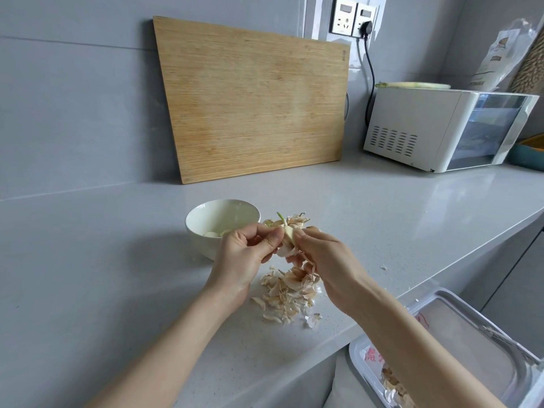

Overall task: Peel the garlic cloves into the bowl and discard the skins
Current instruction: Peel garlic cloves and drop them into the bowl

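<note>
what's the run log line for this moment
phase: peeling | left hand: holds garlic clove | right hand: pinches its skin | bowl: peeled cloves inside | skins: piled on counter
</note>
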Available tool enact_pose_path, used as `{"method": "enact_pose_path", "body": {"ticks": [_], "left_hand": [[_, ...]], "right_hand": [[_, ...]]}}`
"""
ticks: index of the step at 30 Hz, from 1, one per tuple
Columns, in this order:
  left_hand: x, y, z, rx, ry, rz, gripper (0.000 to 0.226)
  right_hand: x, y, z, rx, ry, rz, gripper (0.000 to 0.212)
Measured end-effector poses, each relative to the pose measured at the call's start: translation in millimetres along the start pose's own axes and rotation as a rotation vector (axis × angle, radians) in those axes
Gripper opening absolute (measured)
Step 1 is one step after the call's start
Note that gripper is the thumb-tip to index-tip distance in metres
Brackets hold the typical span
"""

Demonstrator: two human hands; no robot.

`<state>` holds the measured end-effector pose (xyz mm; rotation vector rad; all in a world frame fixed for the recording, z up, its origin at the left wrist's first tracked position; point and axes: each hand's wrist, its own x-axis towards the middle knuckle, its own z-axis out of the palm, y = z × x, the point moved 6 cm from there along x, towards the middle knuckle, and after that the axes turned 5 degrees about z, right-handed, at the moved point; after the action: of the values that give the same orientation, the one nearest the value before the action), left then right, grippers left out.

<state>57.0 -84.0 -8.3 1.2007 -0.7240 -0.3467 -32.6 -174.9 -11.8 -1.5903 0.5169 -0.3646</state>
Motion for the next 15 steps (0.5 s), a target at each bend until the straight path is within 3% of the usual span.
{"method": "enact_pose_path", "body": {"ticks": [5,11,15], "left_hand": [[2,-2,-2,0.116,-0.006,0.02,0.014],[4,-5,-8,0.339,0.032,0.092,0.019],[5,-6,-5,0.495,-0.003,0.146,0.015]], "right_hand": [[0,-1,-2,0.03,-0.037,0.023,0.03],[4,-7,-9,-0.276,0.24,-0.217,0.027],[5,-11,-14,-0.336,0.29,-0.308,0.019]]}}
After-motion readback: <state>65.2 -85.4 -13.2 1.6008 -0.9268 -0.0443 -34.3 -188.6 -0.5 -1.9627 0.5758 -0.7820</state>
